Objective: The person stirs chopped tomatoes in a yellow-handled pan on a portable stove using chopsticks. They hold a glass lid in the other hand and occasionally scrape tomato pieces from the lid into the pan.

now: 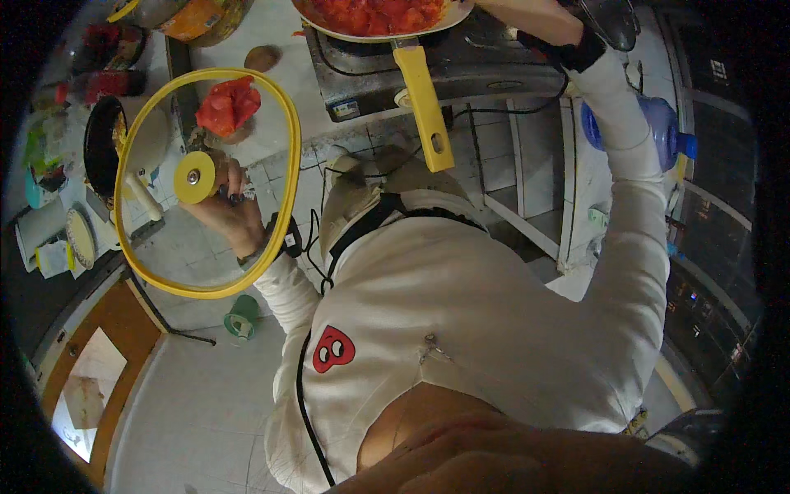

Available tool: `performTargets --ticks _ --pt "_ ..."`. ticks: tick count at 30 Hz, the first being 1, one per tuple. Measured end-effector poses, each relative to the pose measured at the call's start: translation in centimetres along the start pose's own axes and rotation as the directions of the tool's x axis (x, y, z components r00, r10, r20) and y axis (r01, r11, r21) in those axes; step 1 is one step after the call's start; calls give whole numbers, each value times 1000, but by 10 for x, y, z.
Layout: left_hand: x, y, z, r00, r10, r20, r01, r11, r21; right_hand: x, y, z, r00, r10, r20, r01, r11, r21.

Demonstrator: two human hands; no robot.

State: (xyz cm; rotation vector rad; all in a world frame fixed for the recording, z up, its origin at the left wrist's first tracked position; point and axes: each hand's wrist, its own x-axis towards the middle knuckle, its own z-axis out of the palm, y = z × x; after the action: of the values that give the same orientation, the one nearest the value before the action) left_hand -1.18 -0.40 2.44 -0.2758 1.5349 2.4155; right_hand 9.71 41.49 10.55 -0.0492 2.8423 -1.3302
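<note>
My left hand (231,200) holds a glass pan lid with a yellow rim (295,133) by its yellow knob (194,178). The lid is tilted, and the hand shows through the glass. A crumpled red thing (228,106) is visible through it too. At the top edge, a frying pan (382,38) with a yellow handle (424,105) sits over a gas stove (512,80), containing chopped red food, apparently tomatoes (382,15). My right hand (537,18) reaches beside the pan; its fingers are cut off by the frame, so its grip is hidden.
A brown round thing (263,58) lies on the light counter. Left of the lid are a dark pan (102,145), a plate (80,238) and several packages. A green bin (242,316) stands on the floor. A blue water bottle (660,133) is at the right, and a dark cable hangs below the stove.
</note>
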Motion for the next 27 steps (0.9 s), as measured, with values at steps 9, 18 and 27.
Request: performTargets --ticks 9,18,27 --pt "-1 9 16 999 1 44 -5 997 76 2 15 28 933 -301 -195 300 953 -39" --pt "3 7 13 1000 0 22 -2 995 101 -6 16 38 929 -236 -285 275 956 104" --pt "10 8 10 994 21 107 -27 998 56 10 13 31 950 -304 -68 304 952 -8"
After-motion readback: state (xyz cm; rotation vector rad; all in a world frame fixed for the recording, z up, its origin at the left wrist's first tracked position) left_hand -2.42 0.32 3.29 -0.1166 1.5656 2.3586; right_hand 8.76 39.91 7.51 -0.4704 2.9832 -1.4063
